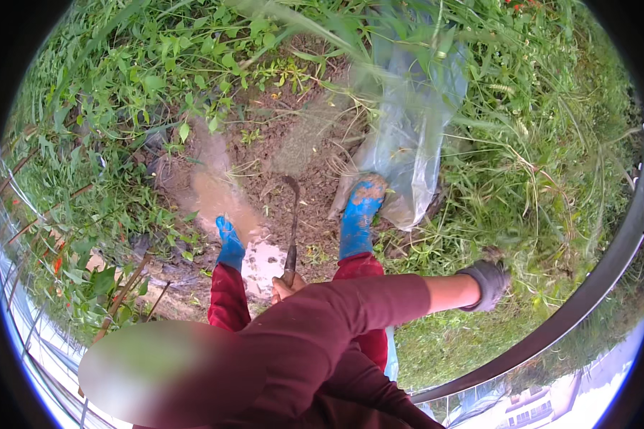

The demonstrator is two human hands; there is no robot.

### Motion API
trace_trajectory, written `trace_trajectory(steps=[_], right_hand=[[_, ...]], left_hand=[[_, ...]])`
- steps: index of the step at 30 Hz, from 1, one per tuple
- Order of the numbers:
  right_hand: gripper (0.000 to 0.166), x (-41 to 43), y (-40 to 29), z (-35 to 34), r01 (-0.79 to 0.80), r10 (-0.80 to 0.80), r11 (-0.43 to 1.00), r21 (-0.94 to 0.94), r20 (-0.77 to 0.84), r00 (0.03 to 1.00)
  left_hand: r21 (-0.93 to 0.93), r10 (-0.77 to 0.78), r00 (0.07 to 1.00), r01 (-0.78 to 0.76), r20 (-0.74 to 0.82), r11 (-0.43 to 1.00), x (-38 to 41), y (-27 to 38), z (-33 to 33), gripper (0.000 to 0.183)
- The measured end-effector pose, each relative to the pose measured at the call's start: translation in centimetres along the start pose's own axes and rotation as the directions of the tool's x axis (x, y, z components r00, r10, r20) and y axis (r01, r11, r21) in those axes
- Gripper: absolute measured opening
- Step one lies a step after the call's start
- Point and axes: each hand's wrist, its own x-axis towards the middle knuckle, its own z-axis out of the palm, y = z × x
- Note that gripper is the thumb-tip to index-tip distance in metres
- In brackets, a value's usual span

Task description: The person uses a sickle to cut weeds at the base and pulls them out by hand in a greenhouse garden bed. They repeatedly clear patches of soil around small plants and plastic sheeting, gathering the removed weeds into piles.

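My right hand, bare, grips the dark handle of a sickle. Its thin muddy shaft runs up to a curved tip over wet soil. My left arm crosses above the right one, reaching out to the right. On that side, my left hand wears a grey glove, low over grass. A blurred brown clump shows at the glove's upper edge; whether the fingers hold it is unclear. Between my blue boots lies the sickle's shaft; the right boot is caked with mud at the toe.
A muddy puddle reaches the left boot. Clear plastic sheeting lies along the ground beyond the right boot. Leafy weeds crowd the far side, and wooden stakes lean at left. A dark curved bar spans the right.
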Motion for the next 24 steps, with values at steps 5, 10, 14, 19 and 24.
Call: trace_trajectory(steps=[5,10,14,19,24], right_hand=[[0.015,-0.2,2.8,-1.4,0.061,-0.057,0.992,-0.106,0.043,0.997],[0.014,2.3,4.7,-1.1,0.510,-0.435,0.731,-0.452,0.267,0.860],[0.013,-0.9,-2.4,4.5,-0.043,0.045,0.965,-0.260,0.002,0.999],[0.014,0.3,-1.8,5.6,0.084,-0.097,0.888,-0.452,-0.006,0.995],[0.014,1.7,0.5,6.2,0.161,-0.216,0.759,-0.631,-0.011,0.976]], left_hand=[[-0.779,-0.120,0.870,-0.357,-0.478,0.515,-7.4,-4.2,0.7,0.021],[-0.408,-0.251,0.378,-0.428,-0.891,0.806,-19.8,-13.5,-2.2,0.021],[-0.362,-0.447,0.168,0.376,-0.878,0.853,-33.0,-19.3,0.7,0.022],[-0.526,-0.593,0.092,0.369,-0.800,0.767,-44.6,-19.8,6.8,0.020],[-0.648,-0.680,0.073,0.245,-0.730,0.721,-51.8,-19.4,15.3,0.025]])
